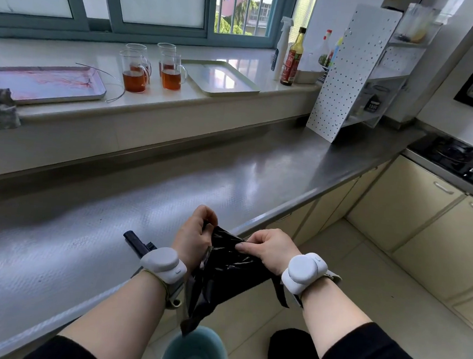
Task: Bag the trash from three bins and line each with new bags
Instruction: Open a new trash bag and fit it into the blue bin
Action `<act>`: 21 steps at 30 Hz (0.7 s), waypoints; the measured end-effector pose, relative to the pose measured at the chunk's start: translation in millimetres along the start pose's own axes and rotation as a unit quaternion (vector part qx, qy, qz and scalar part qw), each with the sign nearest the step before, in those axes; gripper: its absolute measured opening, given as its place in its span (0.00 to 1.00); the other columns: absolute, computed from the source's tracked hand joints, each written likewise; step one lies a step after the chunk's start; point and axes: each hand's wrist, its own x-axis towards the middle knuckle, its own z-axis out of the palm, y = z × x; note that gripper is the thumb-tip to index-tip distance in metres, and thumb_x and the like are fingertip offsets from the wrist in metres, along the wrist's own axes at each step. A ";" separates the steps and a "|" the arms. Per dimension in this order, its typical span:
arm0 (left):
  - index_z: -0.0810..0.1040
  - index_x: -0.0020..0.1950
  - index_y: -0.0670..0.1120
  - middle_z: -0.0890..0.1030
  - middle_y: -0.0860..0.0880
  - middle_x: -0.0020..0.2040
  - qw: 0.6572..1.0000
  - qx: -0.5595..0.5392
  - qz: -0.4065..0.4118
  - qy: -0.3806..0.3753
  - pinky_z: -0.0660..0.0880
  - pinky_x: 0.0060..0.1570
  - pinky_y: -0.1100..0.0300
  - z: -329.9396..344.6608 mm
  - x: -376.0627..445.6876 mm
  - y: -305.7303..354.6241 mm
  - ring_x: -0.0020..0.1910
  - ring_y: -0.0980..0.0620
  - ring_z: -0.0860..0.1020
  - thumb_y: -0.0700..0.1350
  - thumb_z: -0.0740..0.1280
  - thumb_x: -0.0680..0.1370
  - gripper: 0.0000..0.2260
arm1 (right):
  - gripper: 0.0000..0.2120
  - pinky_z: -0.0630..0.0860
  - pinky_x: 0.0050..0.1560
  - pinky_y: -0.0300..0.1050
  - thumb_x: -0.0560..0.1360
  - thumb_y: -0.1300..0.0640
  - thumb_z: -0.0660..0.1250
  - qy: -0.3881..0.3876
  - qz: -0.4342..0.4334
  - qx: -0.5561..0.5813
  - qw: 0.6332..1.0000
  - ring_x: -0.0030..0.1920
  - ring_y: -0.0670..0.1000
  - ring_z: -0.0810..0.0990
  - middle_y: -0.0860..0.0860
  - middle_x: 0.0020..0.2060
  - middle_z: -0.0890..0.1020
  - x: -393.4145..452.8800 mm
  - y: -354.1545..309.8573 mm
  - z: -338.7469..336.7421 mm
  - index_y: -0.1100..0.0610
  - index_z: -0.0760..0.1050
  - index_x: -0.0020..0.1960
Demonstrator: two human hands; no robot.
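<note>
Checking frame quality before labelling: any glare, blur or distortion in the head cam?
Head view: daylight from the window puts broad glare on the steel counter and the sill tray; wide-angle bending curves the counter edge; both hands and the black bag look sharp; the bag's folds are hard to read.

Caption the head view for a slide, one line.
Both hands, left hand and right hand, pinch a black trash bag above an unlined blue bin beside a steel counter.

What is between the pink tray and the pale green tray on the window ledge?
In the head view, four glass mugs of brown liquid stand between the pink tray and the pale green tray. A thin bent wire also lies there.
</note>
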 end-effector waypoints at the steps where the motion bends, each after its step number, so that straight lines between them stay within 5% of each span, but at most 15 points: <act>1: 0.73 0.42 0.47 0.74 0.49 0.35 1.000 0.003 -0.001 -0.003 0.69 0.37 0.56 -1.1 0.1 -0.8 0.34 0.50 0.70 0.33 0.60 0.78 0.11 | 0.15 0.67 0.27 0.32 0.70 0.50 0.75 0.003 -0.002 0.005 1.000 0.24 0.42 0.69 0.45 0.22 0.73 -0.8 0.0 -0.2 0.55 0.75 0.30; 4: 0.76 0.37 0.47 0.77 0.50 0.38 0.999 0.034 0.007 -0.006 0.71 0.41 0.60 -4.7 -0.4 -1.4 0.38 0.51 0.74 0.29 0.60 0.74 0.15 | 0.12 0.69 0.28 0.32 0.71 0.54 0.74 0.004 -0.002 0.021 1.000 0.24 0.41 0.71 0.44 0.22 0.74 -3.3 0.5 -0.9 0.55 0.77 0.30; 8: 0.79 0.42 0.46 0.79 0.49 0.39 0.999 0.051 0.000 -0.017 0.71 0.39 0.64 -7.9 1.2 -1.2 0.39 0.51 0.76 0.31 0.61 0.76 0.13 | 0.03 0.77 0.42 0.40 0.68 0.62 0.74 0.005 -0.012 0.020 1.000 0.33 0.46 0.78 0.49 0.32 0.81 -2.8 3.3 -0.7 0.56 0.82 0.37; 13: 0.71 0.56 0.52 0.78 0.46 0.41 0.996 0.071 -0.028 -0.044 0.74 0.46 0.51 -9.6 9.7 -7.7 0.39 0.46 0.77 0.46 0.60 0.81 0.04 | 0.12 0.69 0.33 0.34 0.71 0.51 0.73 0.014 -0.017 -0.056 0.998 0.29 0.44 0.70 0.47 0.27 0.75 -1.6 1.3 -2.9 0.59 0.79 0.35; 16: 0.67 0.58 0.55 0.79 0.47 0.44 0.996 0.033 -0.042 -0.074 0.77 0.45 0.54 -13.6 11.1 -10.1 0.41 0.47 0.80 0.55 0.71 0.74 0.18 | 0.16 0.65 0.27 0.34 0.72 0.49 0.72 0.023 -0.012 -0.032 0.999 0.25 0.44 0.68 0.46 0.24 0.71 -1.0 1.8 -2.9 0.56 0.75 0.30; 21: 0.61 0.68 0.53 0.74 0.50 0.53 0.985 0.156 0.003 -0.072 0.76 0.53 0.53 -12.5 9.8 -12.5 0.51 0.49 0.77 0.35 0.69 0.71 0.30 | 0.09 0.72 0.35 0.39 0.71 0.60 0.73 0.004 -0.006 0.036 0.999 0.29 0.46 0.73 0.49 0.27 0.77 2.3 2.3 -3.7 0.55 0.78 0.32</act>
